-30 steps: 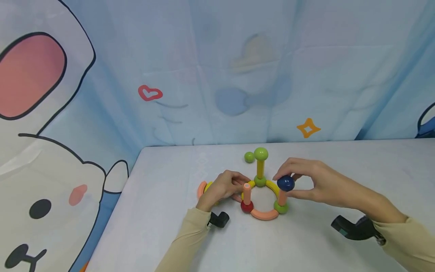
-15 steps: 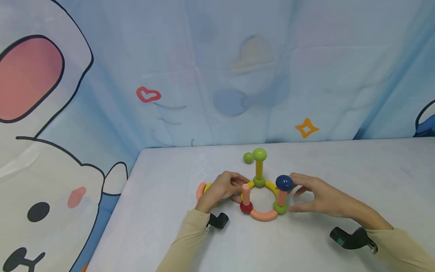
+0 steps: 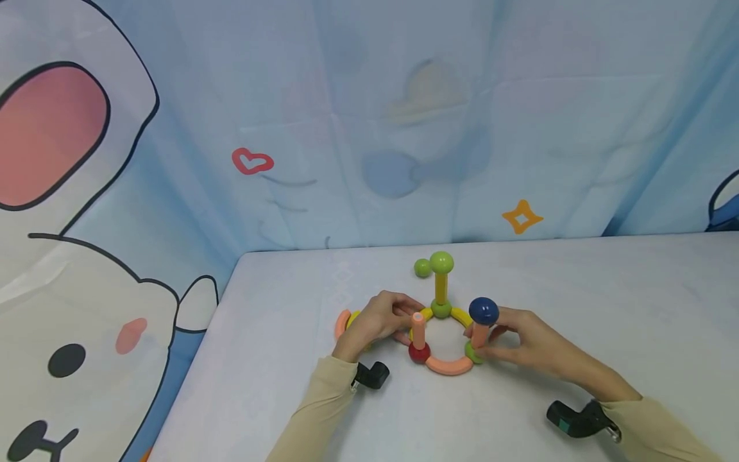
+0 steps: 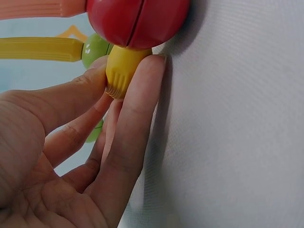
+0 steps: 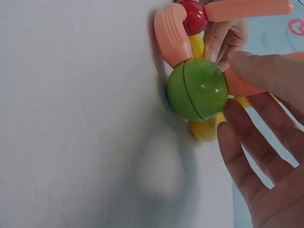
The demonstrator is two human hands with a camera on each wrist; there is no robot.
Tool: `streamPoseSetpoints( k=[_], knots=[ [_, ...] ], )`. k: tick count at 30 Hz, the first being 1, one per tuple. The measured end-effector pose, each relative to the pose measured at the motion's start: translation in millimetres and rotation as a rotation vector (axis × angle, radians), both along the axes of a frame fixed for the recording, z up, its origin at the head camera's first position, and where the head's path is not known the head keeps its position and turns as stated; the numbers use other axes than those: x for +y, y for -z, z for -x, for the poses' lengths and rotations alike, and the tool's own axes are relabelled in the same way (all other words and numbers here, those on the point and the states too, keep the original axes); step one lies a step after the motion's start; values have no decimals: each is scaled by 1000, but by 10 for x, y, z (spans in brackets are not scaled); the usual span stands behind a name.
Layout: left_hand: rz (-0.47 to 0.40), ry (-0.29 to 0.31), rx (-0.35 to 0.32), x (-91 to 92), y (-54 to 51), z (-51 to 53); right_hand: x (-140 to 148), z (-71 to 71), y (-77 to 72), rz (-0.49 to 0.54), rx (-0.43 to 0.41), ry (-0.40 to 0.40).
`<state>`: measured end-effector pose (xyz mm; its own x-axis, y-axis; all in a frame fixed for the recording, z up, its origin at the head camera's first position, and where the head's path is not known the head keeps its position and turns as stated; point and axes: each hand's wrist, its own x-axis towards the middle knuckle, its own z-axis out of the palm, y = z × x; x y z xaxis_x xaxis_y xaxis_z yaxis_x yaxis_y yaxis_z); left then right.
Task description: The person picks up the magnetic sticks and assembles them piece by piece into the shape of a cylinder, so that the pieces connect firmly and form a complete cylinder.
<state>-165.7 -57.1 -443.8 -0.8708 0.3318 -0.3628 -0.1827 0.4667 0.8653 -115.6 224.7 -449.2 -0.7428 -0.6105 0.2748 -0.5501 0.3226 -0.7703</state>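
A ring of curved yellow and orange sticks joined by balls lies on the table. My left hand [image 3: 383,319] pinches a curved yellow stick [image 4: 124,69] beside the red ball [image 4: 137,21]. With thumb and fingers, my right hand [image 3: 531,340] pinches the upright orange stick [image 5: 244,84] above a green ball [image 5: 197,90]. A blue ball [image 3: 484,310] caps that stick. Another orange stick [image 3: 418,332] stands upright on the red ball, its top bare. At the back, a yellow stick [image 3: 441,289] rises from a green ball and bears a light-green ball [image 3: 441,262].
A loose green ball [image 3: 423,267] lies behind the ring. A curved orange piece [image 3: 342,323] and a yellow one lie left of my left hand, partly hidden by it. The white table [image 3: 277,289] ends at a blue printed curtain [image 3: 323,192].
My right hand has let go of the blue ball, which stays on the orange stick. It has moved lower and now pinches that stick. My left hand keeps its hold.
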Motion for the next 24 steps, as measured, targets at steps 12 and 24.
streamPoseSetpoints(
  k=[12, 24],
  knots=[
    [18, 5, 18, 10, 6, 17, -29, -24, 47, 1, 93, 43],
    [100, 50, 77, 8, 12, 30, 106, 21, 40, -164, -127, 43]
  ],
)
